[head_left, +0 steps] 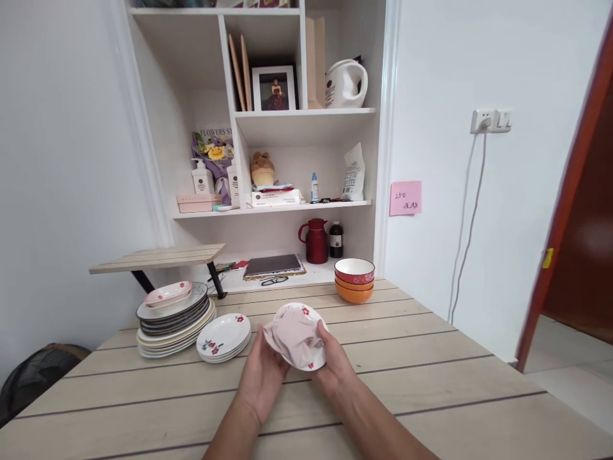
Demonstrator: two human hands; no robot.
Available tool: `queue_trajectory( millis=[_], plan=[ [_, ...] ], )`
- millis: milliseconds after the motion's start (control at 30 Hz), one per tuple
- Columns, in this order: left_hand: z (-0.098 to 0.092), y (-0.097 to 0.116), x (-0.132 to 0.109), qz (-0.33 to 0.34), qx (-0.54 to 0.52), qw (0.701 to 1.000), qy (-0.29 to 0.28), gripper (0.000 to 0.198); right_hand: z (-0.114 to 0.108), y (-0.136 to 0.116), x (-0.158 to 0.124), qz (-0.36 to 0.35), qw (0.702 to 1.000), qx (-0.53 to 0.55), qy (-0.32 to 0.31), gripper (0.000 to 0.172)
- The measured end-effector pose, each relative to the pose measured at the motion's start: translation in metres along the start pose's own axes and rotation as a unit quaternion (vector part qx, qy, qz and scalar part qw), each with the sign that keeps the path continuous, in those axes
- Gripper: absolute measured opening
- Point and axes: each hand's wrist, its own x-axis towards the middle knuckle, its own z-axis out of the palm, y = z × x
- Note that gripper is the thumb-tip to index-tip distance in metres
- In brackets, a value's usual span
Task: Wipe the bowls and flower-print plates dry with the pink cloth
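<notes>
Above the table I hold a small white plate (316, 317) with red flowers, tilted slightly. A crumpled pale pink cloth (292, 332) lies over most of its face and hangs past the left rim. My left hand (262, 369) is closed around the left side of the plate, where the cloth folds over the rim; its fingertips are hidden underneath. My right hand (334, 364) grips the right rim, thumb on top and fingers below. Just left of my hands sits a short stack of matching flowered plates (224, 335).
A taller stack of mixed plates (175, 319) with an oval dish on top stands at the left, near a small raised wooden shelf (158, 257). Orange and red bowls (354, 281) are stacked at the back right. Behind are a laptop (272, 264) and a red jug (316, 241).
</notes>
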Motion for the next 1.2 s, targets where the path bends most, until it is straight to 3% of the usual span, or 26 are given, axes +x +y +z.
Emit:
queue_trajectory(
  millis=[67,233,433,500,567,600,633,733,800,867,967,1067,1133,1200],
  plan=[
    [0.004,-0.009,0.0,-0.028,-0.049,0.998,-0.039,0.039,-0.004,0.007,0.002,-0.009,0.997,-0.076,0.009,0.034],
    [0.004,-0.024,0.001,-0.054,-0.116,0.99,-0.052,0.031,-0.012,0.015,0.006,-0.074,0.975,-0.204,0.052,0.028],
    [-0.006,-0.025,-0.001,-0.027,-0.149,0.987,-0.062,0.033,-0.015,-0.005,0.013,-0.174,0.922,-0.338,0.072,0.055],
    [-0.006,-0.023,-0.003,-0.02,-0.154,0.986,-0.062,0.036,-0.011,-0.02,0.009,-0.252,0.886,-0.384,0.067,0.064],
    [-0.005,-0.022,-0.005,-0.012,-0.159,0.986,-0.056,0.038,-0.005,-0.033,-0.002,-0.384,0.764,-0.516,0.056,0.062],
    [-0.004,-0.022,-0.005,-0.009,-0.161,0.985,-0.051,0.039,-0.001,-0.037,-0.009,-0.404,0.72,-0.561,0.049,0.06],
    [-0.004,-0.022,-0.006,-0.009,-0.162,0.986,-0.046,0.04,0.002,-0.039,-0.017,-0.391,0.697,-0.601,0.025,0.058],
    [-0.006,-0.024,-0.006,-0.017,-0.163,0.986,-0.026,0.037,0.01,-0.028,-0.04,-0.286,0.641,-0.701,-0.126,0.06],
    [-0.008,-0.025,-0.005,-0.023,-0.169,0.985,-0.014,0.034,0.012,-0.012,-0.048,-0.271,0.553,-0.772,-0.154,0.062],
    [-0.01,-0.026,-0.004,-0.028,-0.177,0.984,-0.008,0.031,0.014,0.003,-0.048,-0.269,0.499,-0.813,-0.133,0.053],
    [-0.009,-0.025,-0.005,-0.034,-0.189,0.981,-0.004,0.028,0.02,0.012,-0.037,-0.294,0.455,-0.832,-0.116,0.047],
    [-0.005,-0.023,-0.008,-0.029,-0.202,0.979,-0.007,0.035,0.027,0.007,-0.022,-0.343,0.425,-0.825,-0.147,0.044],
    [-0.002,-0.022,-0.01,-0.029,-0.196,0.98,-0.016,0.043,0.027,0.002,-0.014,-0.36,0.428,-0.815,-0.153,0.038],
    [0.0,-0.023,-0.011,-0.035,-0.181,0.982,-0.03,0.049,0.022,-0.001,-0.008,-0.365,0.451,-0.802,-0.143,0.036]
  ],
)
